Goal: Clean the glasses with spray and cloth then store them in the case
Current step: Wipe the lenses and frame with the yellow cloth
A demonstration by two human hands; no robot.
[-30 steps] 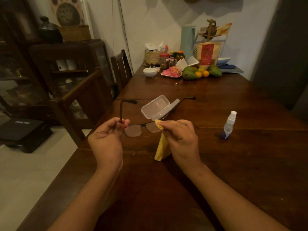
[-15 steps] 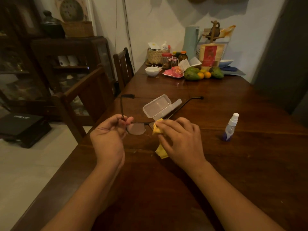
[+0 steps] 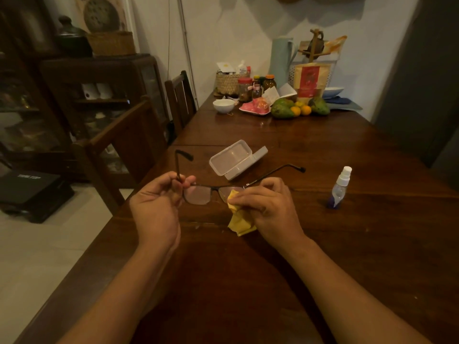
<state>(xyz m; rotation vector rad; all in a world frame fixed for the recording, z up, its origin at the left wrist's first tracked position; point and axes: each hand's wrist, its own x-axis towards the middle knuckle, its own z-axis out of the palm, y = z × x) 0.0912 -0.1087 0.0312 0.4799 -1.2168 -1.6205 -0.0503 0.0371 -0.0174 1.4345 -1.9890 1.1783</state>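
In the head view we see the glasses [image 3: 197, 194] held between both hands, over the surface [image 3: 360, 244]. The left hand [image 3: 159, 207], its grip closed, pinches the left temple by its hinge, palm inward. The right hand [image 3: 269, 207], knuckles up, pinches the yellow cloth [image 3: 241, 220] over the right lens. The frame runs left-right, temples pointing away toward the open case [image 3: 233, 157].

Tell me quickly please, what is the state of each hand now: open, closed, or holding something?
Left hand: closed, pinching the glasses at one temple arm.
Right hand: closed, holding the yellow cloth against the other lens.
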